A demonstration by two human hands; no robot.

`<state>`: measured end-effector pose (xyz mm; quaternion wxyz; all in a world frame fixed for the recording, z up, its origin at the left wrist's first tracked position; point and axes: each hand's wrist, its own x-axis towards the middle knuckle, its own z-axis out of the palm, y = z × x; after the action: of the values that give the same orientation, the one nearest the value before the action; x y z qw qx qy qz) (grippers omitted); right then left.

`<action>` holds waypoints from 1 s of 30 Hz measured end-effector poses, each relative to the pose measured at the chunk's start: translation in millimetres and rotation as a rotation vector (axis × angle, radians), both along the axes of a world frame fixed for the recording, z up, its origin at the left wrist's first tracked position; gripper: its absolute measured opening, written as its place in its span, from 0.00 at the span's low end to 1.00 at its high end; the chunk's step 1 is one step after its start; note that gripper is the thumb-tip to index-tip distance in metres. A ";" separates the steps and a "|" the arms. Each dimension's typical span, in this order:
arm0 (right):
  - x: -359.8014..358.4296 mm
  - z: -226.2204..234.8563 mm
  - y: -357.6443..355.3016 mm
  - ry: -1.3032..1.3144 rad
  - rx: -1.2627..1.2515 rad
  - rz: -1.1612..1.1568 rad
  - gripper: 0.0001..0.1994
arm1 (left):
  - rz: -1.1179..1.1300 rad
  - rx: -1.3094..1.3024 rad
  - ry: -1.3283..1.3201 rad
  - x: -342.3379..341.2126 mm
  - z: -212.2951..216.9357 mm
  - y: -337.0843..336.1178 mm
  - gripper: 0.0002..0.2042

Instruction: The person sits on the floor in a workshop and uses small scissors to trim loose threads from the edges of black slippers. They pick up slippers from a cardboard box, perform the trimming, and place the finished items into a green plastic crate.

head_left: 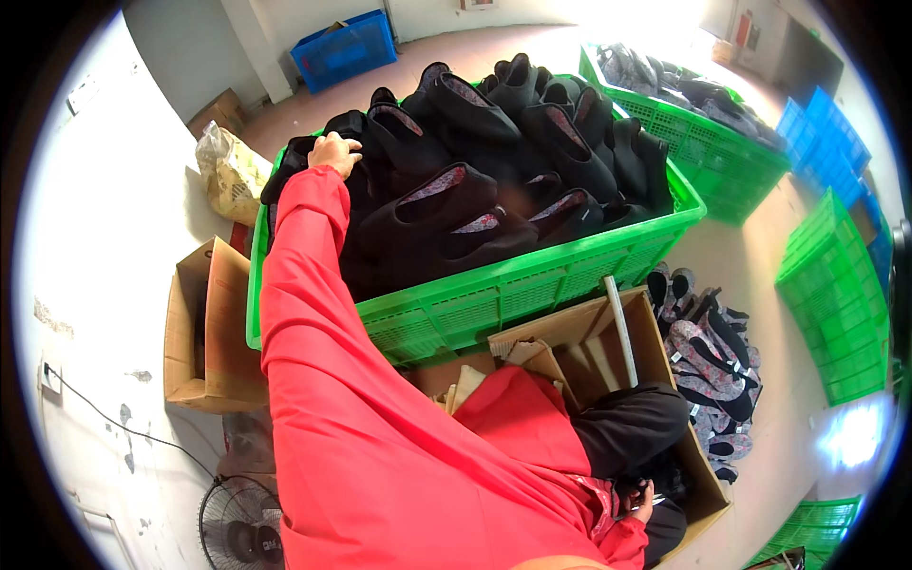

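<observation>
My left arm in a red sleeve stretches out to the far left of a green plastic crate [532,275] heaped with black slip-on shoes [475,109] with patterned linings. There my left hand [334,153] is closed, its fingers curled at a black shoe [347,123] by the crate's left end. The fingertips are partly lost against the dark fabric. Low at the right, close to my lap, my right hand [643,502] is closed around something small with a pale, thin part showing; its kind is too small to make out.
An open cardboard box [703,475] with a pale pole [621,332] stands by my legs. Loose shoes [708,361] lie piled on the floor to its right. Another cardboard box [233,323] and a fan [237,522] are at left. A second green crate [712,157] stands behind.
</observation>
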<state>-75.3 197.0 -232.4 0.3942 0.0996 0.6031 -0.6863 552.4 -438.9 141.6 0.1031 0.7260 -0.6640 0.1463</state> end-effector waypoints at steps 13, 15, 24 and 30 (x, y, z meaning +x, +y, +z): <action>4.2 1.0 1.0 -0.016 -0.006 0.027 0.17 | -0.050 -0.210 0.025 40.0 -20.3 -44.3 0.05; 4.1 -3.7 2.1 -0.024 -0.027 0.002 0.17 | 0.007 -0.250 0.163 38.2 -15.8 -40.9 0.06; -1.5 -10.7 2.3 -0.051 -0.005 0.026 0.17 | -0.071 -0.386 0.208 22.6 23.1 2.8 0.04; -0.2 -14.1 -3.5 -0.089 -0.086 0.017 0.17 | -0.251 -0.777 -0.030 26.2 49.5 46.7 0.01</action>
<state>-75.5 193.5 -246.5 0.4303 0.1076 0.5556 -0.7033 578.7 -392.2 191.1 0.3769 0.5440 -0.6444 0.3830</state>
